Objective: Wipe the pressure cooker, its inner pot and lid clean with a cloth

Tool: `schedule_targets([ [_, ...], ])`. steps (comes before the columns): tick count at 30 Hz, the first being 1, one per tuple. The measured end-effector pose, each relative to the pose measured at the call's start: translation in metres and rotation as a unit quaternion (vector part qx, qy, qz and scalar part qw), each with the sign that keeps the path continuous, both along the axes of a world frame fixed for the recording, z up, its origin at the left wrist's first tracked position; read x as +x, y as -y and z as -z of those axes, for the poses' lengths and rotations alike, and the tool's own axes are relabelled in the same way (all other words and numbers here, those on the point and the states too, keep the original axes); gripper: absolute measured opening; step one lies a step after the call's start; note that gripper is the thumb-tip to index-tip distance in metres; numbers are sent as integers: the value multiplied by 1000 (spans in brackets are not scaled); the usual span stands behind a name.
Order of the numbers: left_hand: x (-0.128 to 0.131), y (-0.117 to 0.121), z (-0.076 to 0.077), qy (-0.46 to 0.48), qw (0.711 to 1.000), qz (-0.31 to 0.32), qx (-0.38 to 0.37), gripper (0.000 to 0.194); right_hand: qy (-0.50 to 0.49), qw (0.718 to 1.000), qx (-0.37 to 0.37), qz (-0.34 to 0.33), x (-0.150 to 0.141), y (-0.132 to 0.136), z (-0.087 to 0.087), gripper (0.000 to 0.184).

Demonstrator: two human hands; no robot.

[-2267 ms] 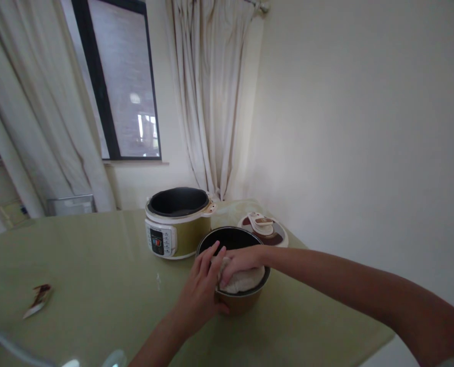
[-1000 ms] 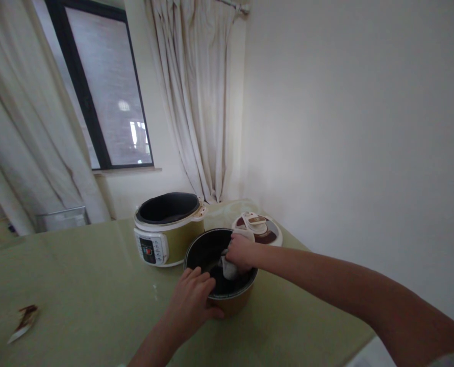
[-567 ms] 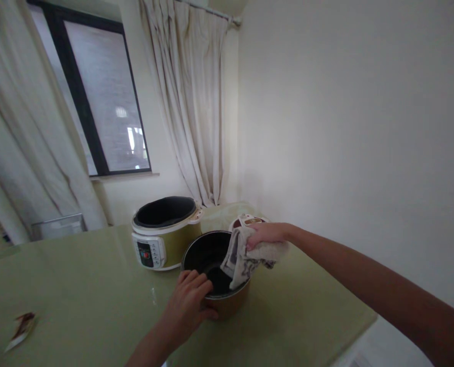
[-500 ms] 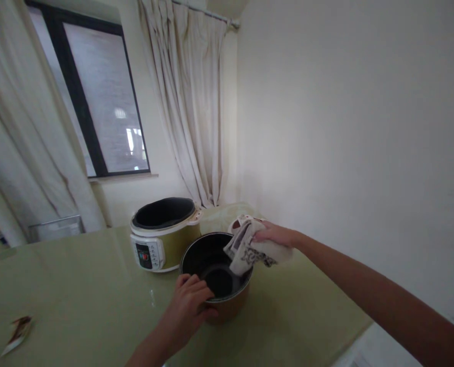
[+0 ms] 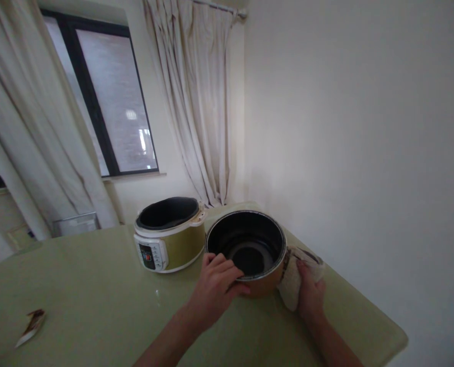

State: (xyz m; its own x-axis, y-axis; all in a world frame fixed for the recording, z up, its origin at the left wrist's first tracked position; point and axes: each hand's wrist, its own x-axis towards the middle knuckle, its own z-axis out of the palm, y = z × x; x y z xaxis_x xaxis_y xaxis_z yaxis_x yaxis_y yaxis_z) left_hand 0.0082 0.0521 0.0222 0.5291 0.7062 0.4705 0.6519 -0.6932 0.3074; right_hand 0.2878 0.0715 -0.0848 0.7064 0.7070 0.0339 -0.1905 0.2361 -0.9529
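Note:
A gold inner pot (image 5: 263,283) with a dark inside is tipped toward me above the green table (image 5: 97,306). My left hand (image 5: 216,290) grips its near rim, fingers curled over the edge. My right hand (image 5: 310,298) presses a white cloth (image 5: 291,285) against the pot's outer right side. The cooker body (image 5: 169,234), gold and white with a button panel, stands open just left of the pot.
A small brown-and-white wrapper (image 5: 30,326) lies at the table's left. The table's right corner (image 5: 397,339) is close to my right arm. Curtains (image 5: 196,102) and a dark-framed window (image 5: 108,107) are behind; a bare wall stands on the right.
My right hand took the cloth out of the pot and moved it to the pot's outer right side. The pot has been lifted, tipped and shifted right, and now hides the lid.

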Motion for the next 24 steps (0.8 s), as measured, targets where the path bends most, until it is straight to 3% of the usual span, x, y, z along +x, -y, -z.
schedule_targets([
  [6,45,-89,-32,28,997,-66,40,11,-22,999,-39,6,-4,1,-5,67],
  [11,82,-164,-39,47,986,-152,39,16,-13,999,-39,4,-3,-1,1,70],
  [17,91,-229,-18,37,976,-215,20,17,-27,999,-37,-13,-7,0,0,70],
  [24,78,-272,12,-4,967,-253,-10,14,32,998,-57,5,-12,-3,8,63],
])
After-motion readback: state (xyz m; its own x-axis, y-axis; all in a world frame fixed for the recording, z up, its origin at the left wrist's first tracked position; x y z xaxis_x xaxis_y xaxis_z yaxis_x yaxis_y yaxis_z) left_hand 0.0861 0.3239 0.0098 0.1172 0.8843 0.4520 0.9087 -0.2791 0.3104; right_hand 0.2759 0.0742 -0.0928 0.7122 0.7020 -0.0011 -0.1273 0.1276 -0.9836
